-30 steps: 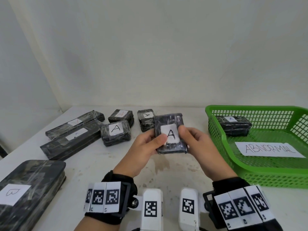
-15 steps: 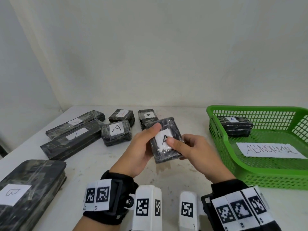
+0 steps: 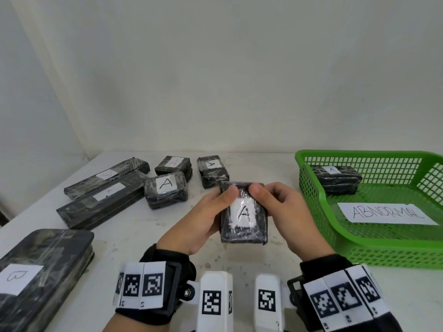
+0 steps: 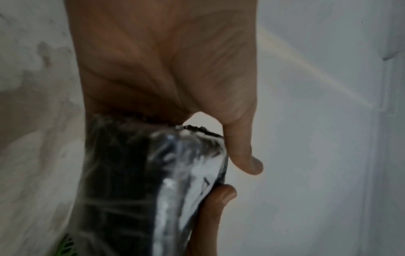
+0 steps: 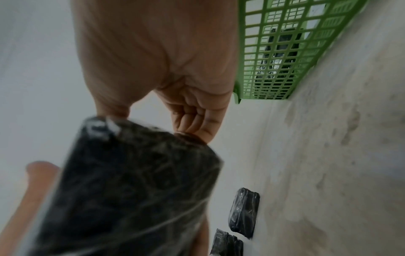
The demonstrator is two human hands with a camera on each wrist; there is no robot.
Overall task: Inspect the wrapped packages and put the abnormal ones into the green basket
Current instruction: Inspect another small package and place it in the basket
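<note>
Both hands hold one small black wrapped package (image 3: 244,215) with a white label marked A, just above the table's middle. My left hand (image 3: 203,216) grips its left side, thumb on the top face; the right hand (image 3: 282,212) grips the right side, thumb near the top edge. The wrist views show the package (image 4: 153,187) (image 5: 131,187) pinched between thumb and fingers. The green basket (image 3: 314,212) stands at the right, with an ABNORMAL paper (image 3: 386,213) and one wrapped package (image 3: 335,179) inside.
Three small A packages (image 3: 166,189) (image 3: 173,165) (image 3: 212,170) lie behind my hands. Two long black packages (image 3: 105,201) (image 3: 107,174) lie at the left. A big package marked B (image 3: 36,274) sits at the near left edge. A white wall stands behind the table.
The package was tilted leftward half a second ago and now faces me again, label up. Both thumbs have shifted toward its top end, and it sits slightly lower and nearer.
</note>
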